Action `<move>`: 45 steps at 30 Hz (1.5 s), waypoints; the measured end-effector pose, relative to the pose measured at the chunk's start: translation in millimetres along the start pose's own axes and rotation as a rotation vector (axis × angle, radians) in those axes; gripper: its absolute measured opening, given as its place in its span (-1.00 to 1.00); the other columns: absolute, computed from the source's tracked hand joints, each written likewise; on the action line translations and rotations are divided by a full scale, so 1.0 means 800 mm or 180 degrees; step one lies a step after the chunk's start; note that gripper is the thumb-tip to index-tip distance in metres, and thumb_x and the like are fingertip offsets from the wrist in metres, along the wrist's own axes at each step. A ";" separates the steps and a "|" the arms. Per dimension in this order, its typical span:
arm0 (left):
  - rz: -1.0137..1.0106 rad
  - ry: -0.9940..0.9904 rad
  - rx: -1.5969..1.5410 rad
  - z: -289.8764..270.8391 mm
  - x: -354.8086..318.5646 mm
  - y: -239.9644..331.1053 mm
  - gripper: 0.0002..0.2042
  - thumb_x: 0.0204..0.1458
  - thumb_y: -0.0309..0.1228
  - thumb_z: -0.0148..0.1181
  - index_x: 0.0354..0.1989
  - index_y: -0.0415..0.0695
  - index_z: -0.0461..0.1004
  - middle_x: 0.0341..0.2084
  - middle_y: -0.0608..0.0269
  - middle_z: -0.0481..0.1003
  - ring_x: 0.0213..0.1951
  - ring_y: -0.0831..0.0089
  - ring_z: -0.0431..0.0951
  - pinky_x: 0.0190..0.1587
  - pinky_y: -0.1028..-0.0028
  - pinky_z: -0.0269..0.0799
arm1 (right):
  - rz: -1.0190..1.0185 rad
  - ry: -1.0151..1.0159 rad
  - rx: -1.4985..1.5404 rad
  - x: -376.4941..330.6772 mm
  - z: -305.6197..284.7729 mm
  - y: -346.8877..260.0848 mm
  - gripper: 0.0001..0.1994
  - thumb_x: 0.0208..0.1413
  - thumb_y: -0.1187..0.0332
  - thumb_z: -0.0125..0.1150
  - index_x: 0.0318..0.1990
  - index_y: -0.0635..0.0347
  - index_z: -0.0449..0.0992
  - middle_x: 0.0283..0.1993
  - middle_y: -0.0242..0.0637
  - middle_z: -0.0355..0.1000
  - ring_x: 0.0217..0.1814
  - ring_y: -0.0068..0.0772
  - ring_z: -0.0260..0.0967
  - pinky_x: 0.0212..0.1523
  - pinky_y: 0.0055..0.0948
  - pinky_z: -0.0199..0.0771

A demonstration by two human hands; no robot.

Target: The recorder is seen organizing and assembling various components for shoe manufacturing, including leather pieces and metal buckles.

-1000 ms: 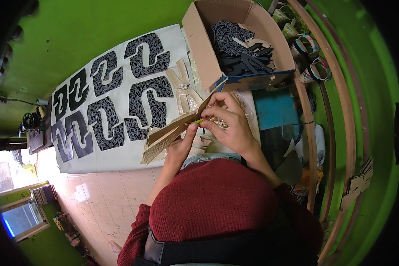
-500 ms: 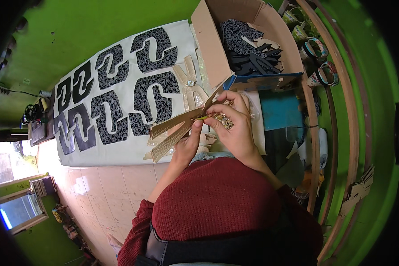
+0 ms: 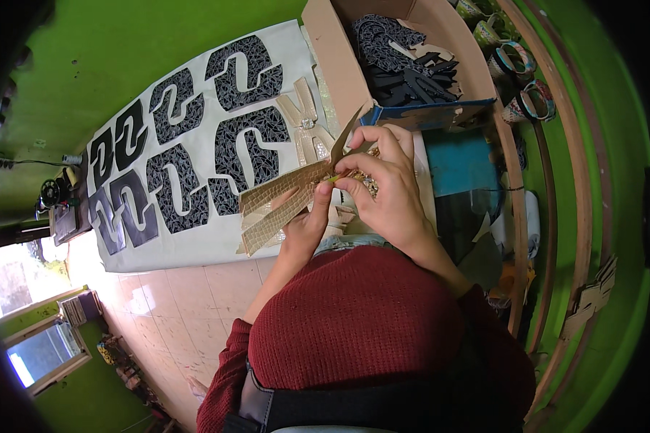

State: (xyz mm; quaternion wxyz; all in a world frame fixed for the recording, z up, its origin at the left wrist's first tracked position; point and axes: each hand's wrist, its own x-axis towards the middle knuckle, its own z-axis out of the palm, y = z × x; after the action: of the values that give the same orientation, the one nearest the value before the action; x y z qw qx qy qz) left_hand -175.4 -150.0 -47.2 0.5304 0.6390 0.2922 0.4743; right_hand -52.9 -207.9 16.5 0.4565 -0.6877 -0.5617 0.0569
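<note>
My left hand grips a stack of tan, scale-textured leather pieces that fans out to the left over my lap. My right hand pinches the top end of the same stack, with a small yellow-green tool poking out between thumb and fingers. One pointed tan flap stands up above the fingers. More tan cut pieces lie flat on the white sheet just beyond my hands.
A white sheet carries several black patterned cut shapes. A cardboard box holds dark cut pieces. A blue pad, tape rolls and a curved wooden rim lie right. Pink tiled floor below.
The hands and tan stack stay together in front of me; the view has shifted slightly, and my right fingers have closed tighter on the stack's upper end.
</note>
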 end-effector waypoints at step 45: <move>0.0129 -0.0197 -0.0711 -0.014 0.020 0.055 -0.75 -0.05 -0.45 0.18 -0.22 -0.34 0.41 -0.40 0.22 0.47 -0.37 0.56 0.42 -0.31 0.62 0.33 | -0.0801 0.0373 -0.0356 0.017 -0.028 -0.029 -0.75 -0.49 0.40 0.36 -0.52 0.16 0.46 -0.27 -0.34 0.27 -0.12 -0.23 0.17 -0.08 -0.32 0.13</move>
State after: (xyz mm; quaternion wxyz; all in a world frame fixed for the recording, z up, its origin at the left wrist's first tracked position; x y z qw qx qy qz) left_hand -185.4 -143.0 -0.1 0.5974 0.5960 0.2080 0.4945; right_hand -51.7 -210.6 51.2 0.4530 -0.6383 -0.6181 -0.0724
